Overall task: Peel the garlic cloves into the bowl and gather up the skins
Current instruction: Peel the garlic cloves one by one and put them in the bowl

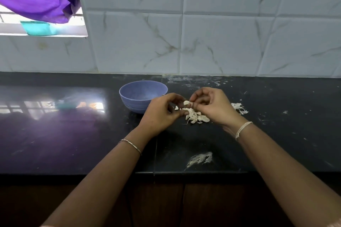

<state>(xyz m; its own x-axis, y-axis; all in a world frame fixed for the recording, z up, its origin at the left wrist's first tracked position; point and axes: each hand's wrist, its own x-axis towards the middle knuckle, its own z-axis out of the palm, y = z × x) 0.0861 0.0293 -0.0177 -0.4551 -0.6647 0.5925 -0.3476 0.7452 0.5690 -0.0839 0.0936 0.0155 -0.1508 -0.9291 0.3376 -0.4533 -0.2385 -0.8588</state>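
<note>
The blue bowl stands at 10 o'clock from the left hand, so close that they seem to touch. No room there. The fingers of both hands meet on one garlic clove, so nothing fits between them. Under them lies the garlic pile. At 3 o'clock, just past the right hand, sit loose skins, then a wide stretch of flat counter. At 9 o'clock, past the bowl, the counter is wide and flat too. At 12 o'clock a thin strip ends at the tiled wall. At 6 o'clock is a flat white smear.
</note>
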